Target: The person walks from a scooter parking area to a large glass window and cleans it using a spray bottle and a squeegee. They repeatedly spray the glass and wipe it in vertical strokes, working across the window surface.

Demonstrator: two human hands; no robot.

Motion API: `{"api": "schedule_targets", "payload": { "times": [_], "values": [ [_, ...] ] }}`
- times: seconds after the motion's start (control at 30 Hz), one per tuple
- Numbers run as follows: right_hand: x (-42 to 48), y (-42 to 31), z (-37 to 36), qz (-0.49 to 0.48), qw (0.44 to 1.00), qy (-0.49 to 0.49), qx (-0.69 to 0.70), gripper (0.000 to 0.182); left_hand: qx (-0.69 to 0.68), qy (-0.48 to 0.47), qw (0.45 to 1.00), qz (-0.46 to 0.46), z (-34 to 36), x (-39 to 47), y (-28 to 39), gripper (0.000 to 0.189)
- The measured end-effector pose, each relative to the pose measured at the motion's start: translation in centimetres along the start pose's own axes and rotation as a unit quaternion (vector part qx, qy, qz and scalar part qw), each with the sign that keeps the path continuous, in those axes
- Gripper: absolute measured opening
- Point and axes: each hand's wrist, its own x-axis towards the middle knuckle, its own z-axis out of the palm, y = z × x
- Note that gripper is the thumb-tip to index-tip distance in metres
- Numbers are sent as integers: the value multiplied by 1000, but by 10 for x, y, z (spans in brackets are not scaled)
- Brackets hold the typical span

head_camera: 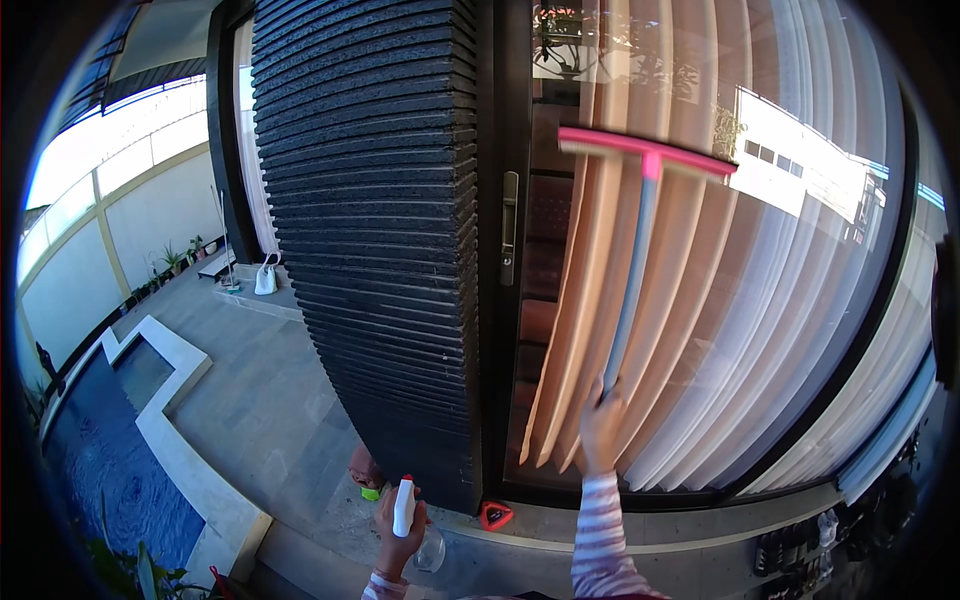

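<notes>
My right hand point(602, 427) grips the lower part of a long blue-grey pole point(630, 277). A wide pink squeegee head point(682, 155) tops the pole, tilted slightly down to the right in front of the sliding glass door point(750, 300). Slight blur shows along the head, and I cannot tell whether its blade touches the glass. Low by the pillar, my left hand point(395, 551) is closed around the neck of a spray bottle with a white trigger head point(404, 510), a red nozzle and a clear body point(430, 551).
A dark ribbed pillar point(375, 225) stands left of the door handle point(509, 225). A red triangular object point(496, 515) lies at its foot. At left is a pool with a pale raised rim point(165, 397). Footwear point(795, 547) sits lower right; a white bag point(266, 279) rests on a far step.
</notes>
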Motion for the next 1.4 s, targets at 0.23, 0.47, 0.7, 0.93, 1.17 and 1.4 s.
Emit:
{"api": "schedule_targets", "payload": {
  "times": [0.23,0.47,0.7,0.93,1.17,1.4],
  "values": [
    [27,31,1,-22,1000,3,14,31,-2,-77,993,86,31,15,33,27],
    [-273,257,-71,148,974,-143,-94,30,-40,-111,993,32,39,-2,23,28],
    [-300,235,-88,158,976,-100,-108,28,6,-113,992,62,45,2,22,28],
    [9,56,-41,17,994,59,88,37,-55,-128,990,20,54,-6,33,28],
    [62,103,-44,67,995,50,47,43,-37,-132,990,34,49,-10,32,27],
    [-238,321,-89,246,958,-138,-53,33,-20,-141,989,45,57,-18,22,27]
  ]
}}
